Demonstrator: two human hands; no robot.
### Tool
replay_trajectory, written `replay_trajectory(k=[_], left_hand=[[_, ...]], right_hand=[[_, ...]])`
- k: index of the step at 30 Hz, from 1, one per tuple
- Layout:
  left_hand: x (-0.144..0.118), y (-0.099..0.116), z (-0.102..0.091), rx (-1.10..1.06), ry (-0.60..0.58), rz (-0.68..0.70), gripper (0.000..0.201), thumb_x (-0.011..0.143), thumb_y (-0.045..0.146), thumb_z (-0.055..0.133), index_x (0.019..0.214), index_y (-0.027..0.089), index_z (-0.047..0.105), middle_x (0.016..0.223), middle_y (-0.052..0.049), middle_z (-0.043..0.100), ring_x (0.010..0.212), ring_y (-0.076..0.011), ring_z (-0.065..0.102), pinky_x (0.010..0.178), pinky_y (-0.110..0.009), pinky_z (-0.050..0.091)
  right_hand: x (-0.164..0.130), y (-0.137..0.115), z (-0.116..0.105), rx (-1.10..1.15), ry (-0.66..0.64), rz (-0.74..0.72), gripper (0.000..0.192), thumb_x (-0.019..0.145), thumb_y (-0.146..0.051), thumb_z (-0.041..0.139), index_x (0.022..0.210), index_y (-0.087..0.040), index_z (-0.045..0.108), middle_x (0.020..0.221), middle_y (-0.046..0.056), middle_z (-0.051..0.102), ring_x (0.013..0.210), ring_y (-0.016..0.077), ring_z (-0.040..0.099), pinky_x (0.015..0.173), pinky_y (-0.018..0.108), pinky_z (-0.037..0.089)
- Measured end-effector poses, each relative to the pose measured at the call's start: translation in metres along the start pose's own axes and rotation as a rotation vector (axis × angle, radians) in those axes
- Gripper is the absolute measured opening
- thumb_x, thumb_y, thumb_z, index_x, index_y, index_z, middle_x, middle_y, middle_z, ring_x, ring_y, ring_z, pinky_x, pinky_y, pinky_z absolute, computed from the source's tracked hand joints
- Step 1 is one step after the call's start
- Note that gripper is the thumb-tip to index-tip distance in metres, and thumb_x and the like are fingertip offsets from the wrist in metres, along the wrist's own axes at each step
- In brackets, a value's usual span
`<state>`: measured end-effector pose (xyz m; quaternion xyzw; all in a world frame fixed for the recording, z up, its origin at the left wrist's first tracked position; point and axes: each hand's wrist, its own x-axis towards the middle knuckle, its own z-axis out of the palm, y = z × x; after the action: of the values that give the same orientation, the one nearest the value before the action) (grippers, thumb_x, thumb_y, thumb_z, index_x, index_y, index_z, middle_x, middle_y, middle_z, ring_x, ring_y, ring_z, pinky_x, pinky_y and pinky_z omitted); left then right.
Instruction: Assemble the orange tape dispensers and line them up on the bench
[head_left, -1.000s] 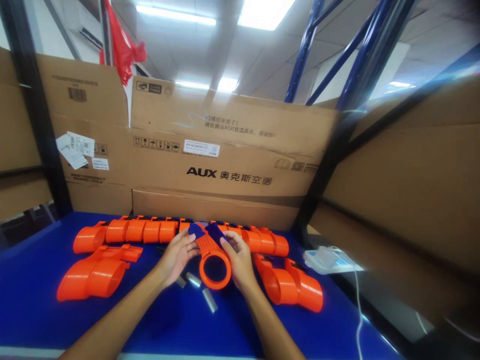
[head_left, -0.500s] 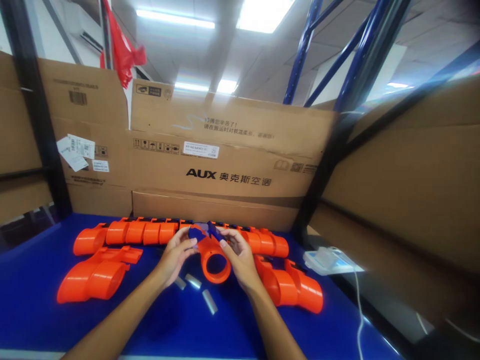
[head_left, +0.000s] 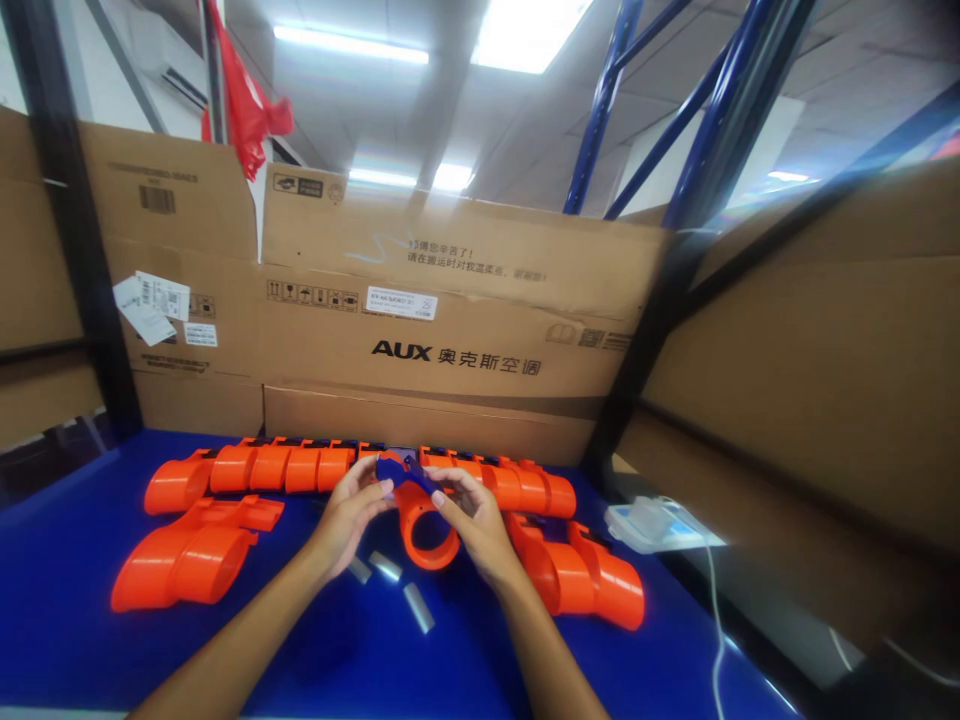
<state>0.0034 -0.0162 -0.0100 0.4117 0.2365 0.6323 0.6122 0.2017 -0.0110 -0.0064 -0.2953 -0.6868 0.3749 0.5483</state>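
Observation:
Over the middle of the blue table, my left hand [head_left: 355, 513] is closed on the left side of an orange ring-shaped plastic part [head_left: 409, 527], whose round opening hangs downward. My right hand [head_left: 471, 517] pinches a dark blue plastic piece [head_left: 420, 474] that lies against the top of the orange part. Whether the two pieces are locked together I cannot tell, as fingers cover part of the joint. Below the hands, several short silvery metal pieces [head_left: 418, 608] rest on the table.
A row of orange ring parts [head_left: 303, 468] with dark tops runs along the back. More orange parts lie at left [head_left: 180, 560] and right [head_left: 585, 580]. A white box with a cable [head_left: 660, 523] sits at the right edge. Cardboard [head_left: 465, 370] walls the back.
The dark blue piece in my right hand has tipped from steep to lying lower, moving left onto the orange part's top. My left hand has hardly moved.

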Motion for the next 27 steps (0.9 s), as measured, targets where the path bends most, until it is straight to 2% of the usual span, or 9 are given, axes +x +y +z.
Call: replay_trajectory(k=[7,12,15,18,20,23,27], left_hand=[[0.000,-0.001,0.000,0.032,-0.009,0.006,0.035,0.072,0.025,0.079,0.105,0.019,0.068,0.122,-0.011,0.067,0.115,-0.0301,0.061,0.090,-0.040,0.053],[-0.001,0.000,0.001,0.013,-0.005,0.027,0.039,0.070,0.022,0.080,0.107,0.020,0.069,0.118,-0.010,0.068,0.112,-0.0287,0.063,0.090,-0.039,0.053],[-0.001,0.001,0.000,-0.007,-0.011,0.053,0.045,0.066,0.017,0.081,0.109,0.022,0.068,0.118,-0.008,0.068,0.113,-0.0282,0.062,0.094,-0.039,0.052],[-0.001,0.001,-0.003,-0.029,-0.022,0.065,0.054,0.064,0.015,0.080,0.116,0.023,0.067,0.123,-0.008,0.067,0.120,-0.0299,0.058,0.098,-0.041,0.049],[-0.001,0.000,-0.004,-0.049,-0.032,0.065,0.057,0.065,0.016,0.080,0.119,0.024,0.066,0.127,-0.009,0.065,0.124,-0.0311,0.055,0.101,-0.041,0.046],[-0.003,0.000,-0.005,-0.029,-0.047,0.078,0.056,0.068,0.020,0.079,0.122,0.024,0.064,0.132,-0.009,0.062,0.127,-0.0313,0.052,0.103,-0.040,0.043],[-0.002,0.001,-0.002,0.189,-0.004,0.166,0.056,0.069,0.024,0.081,0.122,0.026,0.063,0.126,-0.007,0.065,0.124,-0.0293,0.055,0.104,-0.036,0.040]], right_hand=[[0.000,0.003,-0.001,-0.036,0.003,0.016,0.033,0.085,-0.040,0.070,0.113,-0.024,0.064,0.120,0.009,0.068,0.113,0.0279,0.062,0.097,0.045,0.049],[0.000,0.003,-0.001,-0.051,0.011,0.028,0.037,0.085,-0.044,0.069,0.115,-0.024,0.064,0.118,0.008,0.068,0.109,0.0278,0.064,0.095,0.045,0.051],[-0.001,0.001,0.000,-0.063,0.019,-0.003,0.039,0.085,-0.043,0.069,0.119,-0.025,0.061,0.122,0.008,0.067,0.115,0.0274,0.061,0.101,0.045,0.048],[-0.003,-0.003,0.002,-0.081,-0.035,-0.053,0.044,0.088,-0.040,0.066,0.128,-0.026,0.056,0.132,0.008,0.062,0.124,0.0267,0.056,0.106,0.046,0.044],[-0.005,-0.006,0.003,-0.138,-0.063,-0.080,0.047,0.088,-0.038,0.066,0.132,-0.026,0.053,0.133,0.009,0.061,0.122,0.0271,0.058,0.105,0.047,0.045],[-0.008,-0.008,0.003,-0.327,-0.037,-0.153,0.057,0.083,-0.038,0.072,0.136,-0.027,0.052,0.129,0.009,0.063,0.117,0.0292,0.061,0.102,0.049,0.047],[-0.010,-0.005,0.001,-0.566,-0.020,-0.304,0.064,0.078,-0.038,0.077,0.137,-0.029,0.053,0.124,0.010,0.064,0.114,0.0313,0.060,0.101,0.050,0.046]])
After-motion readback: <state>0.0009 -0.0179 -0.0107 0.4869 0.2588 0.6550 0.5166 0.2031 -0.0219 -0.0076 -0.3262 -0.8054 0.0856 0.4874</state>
